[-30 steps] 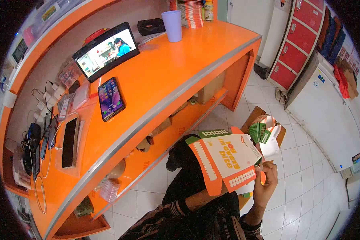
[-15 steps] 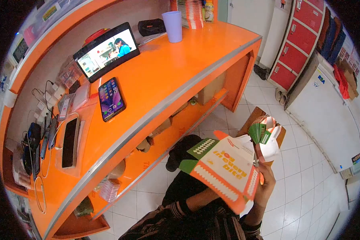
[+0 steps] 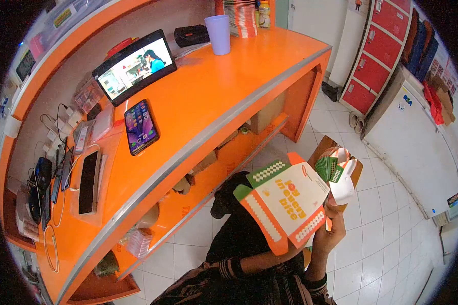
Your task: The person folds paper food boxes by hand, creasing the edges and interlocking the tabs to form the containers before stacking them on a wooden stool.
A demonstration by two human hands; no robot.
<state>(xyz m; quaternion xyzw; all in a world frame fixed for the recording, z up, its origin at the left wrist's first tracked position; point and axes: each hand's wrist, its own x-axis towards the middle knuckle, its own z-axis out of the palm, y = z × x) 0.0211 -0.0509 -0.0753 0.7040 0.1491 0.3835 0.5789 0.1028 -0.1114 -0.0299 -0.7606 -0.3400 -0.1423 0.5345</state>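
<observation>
Right hand (image 3: 331, 232) raised, grip pinching the carton (image 3: 288, 197); left hand hidden beneath, grip unclear.

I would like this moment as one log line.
right hand: at carton edge | left hand: hidden behind carton | carton: print facing camera | lit phone: on counter

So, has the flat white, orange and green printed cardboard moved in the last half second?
Yes: the printed cardboard has turned clockwise against the glossy orange counter, its lower flap swinging left.

A printed carton (image 3: 290, 198) was held by the right hand (image 3: 332, 234); near the table's (image 3: 229, 76) back edge, a purple cup (image 3: 219, 35) was set.
</observation>
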